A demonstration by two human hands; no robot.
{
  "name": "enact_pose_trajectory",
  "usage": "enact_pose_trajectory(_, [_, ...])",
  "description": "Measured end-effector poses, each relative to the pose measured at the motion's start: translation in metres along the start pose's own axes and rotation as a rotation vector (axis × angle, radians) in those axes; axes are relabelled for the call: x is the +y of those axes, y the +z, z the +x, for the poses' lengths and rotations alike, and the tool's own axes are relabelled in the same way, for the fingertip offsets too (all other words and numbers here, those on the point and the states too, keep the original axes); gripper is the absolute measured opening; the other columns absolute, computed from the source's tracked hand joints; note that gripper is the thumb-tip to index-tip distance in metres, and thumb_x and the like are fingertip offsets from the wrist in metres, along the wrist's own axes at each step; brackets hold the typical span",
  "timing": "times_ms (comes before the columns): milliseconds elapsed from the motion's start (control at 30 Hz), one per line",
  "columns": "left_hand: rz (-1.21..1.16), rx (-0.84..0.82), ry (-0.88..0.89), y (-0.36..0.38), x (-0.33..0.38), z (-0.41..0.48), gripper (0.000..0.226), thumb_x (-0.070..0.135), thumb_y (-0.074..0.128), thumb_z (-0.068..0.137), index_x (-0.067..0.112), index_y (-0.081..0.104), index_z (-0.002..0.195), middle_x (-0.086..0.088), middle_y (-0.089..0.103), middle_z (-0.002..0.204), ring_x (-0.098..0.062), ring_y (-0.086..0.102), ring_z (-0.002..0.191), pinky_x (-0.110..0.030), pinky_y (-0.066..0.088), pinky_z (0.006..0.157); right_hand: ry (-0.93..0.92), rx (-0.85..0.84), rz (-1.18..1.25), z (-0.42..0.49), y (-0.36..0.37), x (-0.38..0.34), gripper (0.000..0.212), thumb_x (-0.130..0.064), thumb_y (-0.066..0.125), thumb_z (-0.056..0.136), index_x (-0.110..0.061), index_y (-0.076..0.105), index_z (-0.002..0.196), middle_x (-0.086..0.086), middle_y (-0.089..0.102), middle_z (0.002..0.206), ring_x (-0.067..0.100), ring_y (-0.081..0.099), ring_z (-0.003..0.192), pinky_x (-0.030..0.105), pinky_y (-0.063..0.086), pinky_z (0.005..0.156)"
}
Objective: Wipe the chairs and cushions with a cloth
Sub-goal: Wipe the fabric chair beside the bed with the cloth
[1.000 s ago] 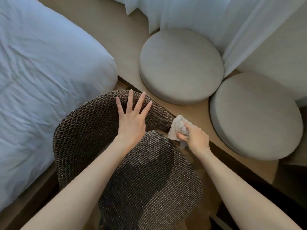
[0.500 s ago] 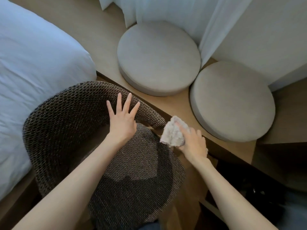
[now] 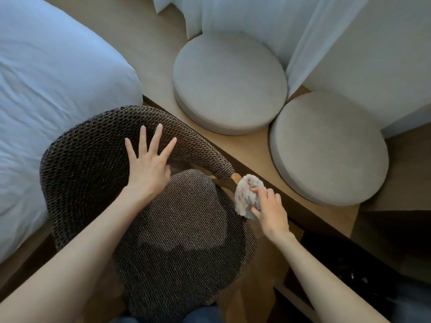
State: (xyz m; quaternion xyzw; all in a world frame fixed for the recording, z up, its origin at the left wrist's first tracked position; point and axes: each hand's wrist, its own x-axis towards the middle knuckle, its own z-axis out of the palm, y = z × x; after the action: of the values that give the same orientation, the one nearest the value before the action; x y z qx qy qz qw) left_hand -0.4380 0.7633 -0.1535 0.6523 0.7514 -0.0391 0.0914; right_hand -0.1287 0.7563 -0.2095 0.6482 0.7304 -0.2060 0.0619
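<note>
No legible markings.
We find no text, label or number on the chair (image 3: 177, 241), cushions (image 3: 229, 82) or cloth (image 3: 245, 194).

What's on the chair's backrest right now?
The left hand lies flat on the backrest, fingers spread; the part under it is hidden. The right hand holds the cloth by the backrest's end.
</note>
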Motion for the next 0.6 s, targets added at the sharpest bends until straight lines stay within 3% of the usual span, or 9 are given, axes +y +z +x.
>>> enact_pose_trajectory(100, [-0.039, 0.043, -0.056, -0.015, -0.014, -0.009, 0.071, 0.025, 0.051, 0.092, 0.033, 0.012, 0.152, -0.003, -0.019, 0.158, -0.034, -0.023, 0.143, -0.061, -0.01, 0.11, -0.119, 0.12, 0.117, 0.011, -0.031, -0.027, 0.043, -0.023, 0.062, 0.09, -0.029, 0.043, 0.128, -0.002, 0.05, 0.118, 0.015, 0.044, 0.106, 0.025, 0.041, 0.075])
enact_pose_trajectory(233, [-0.111, 0.102, -0.186, -0.032, -0.047, -0.031, 0.076, 0.027, 0.052, 0.092, 0.034, 0.004, 0.152, -0.004, -0.022, 0.158, -0.033, -0.021, 0.143, -0.061, -0.007, 0.112, -0.368, 0.179, 0.385, 0.045, -0.075, -0.117, 0.041, -0.019, 0.057, 0.092, -0.031, 0.043, 0.13, -0.001, 0.049, 0.127, 0.017, 0.041, 0.109, 0.025, 0.032, 0.083])
enact_pose_trajectory(367, [-0.17, 0.114, -0.332, -0.034, -0.097, -0.059, 0.081, 0.028, 0.054, 0.091, 0.033, 0.0, 0.151, -0.006, -0.017, 0.158, -0.035, -0.017, 0.144, -0.062, -0.003, 0.112, -0.593, 0.187, 0.471, 0.075, -0.09, -0.228, 0.04, -0.015, 0.054, 0.093, -0.025, 0.048, 0.131, 0.0, 0.054, 0.129, 0.023, 0.047, 0.111, 0.037, 0.04, 0.095])
enact_pose_trajectory(500, [-0.248, 0.04, -0.489, -0.021, -0.147, -0.088, 0.083, 0.029, 0.052, 0.093, 0.032, -0.008, 0.151, -0.008, -0.012, 0.159, -0.036, -0.013, 0.145, -0.06, -0.001, 0.113, -0.645, 0.193, 0.394, 0.082, -0.073, -0.326, 0.04, -0.021, 0.052, 0.093, -0.033, 0.049, 0.131, -0.001, 0.059, 0.125, 0.027, 0.042, 0.106, 0.044, 0.039, 0.091])
enact_pose_trajectory(600, [-0.399, 0.0, -0.477, -0.007, -0.175, -0.107, 0.079, 0.026, 0.049, 0.095, 0.03, -0.005, 0.152, -0.007, 0.012, 0.159, -0.034, 0.011, 0.145, -0.054, 0.017, 0.116, -0.603, 0.184, 0.273, 0.076, -0.051, -0.369, 0.04, -0.02, 0.048, 0.091, -0.034, 0.051, 0.129, 0.001, 0.063, 0.115, 0.031, 0.039, 0.106, 0.048, 0.036, 0.094])
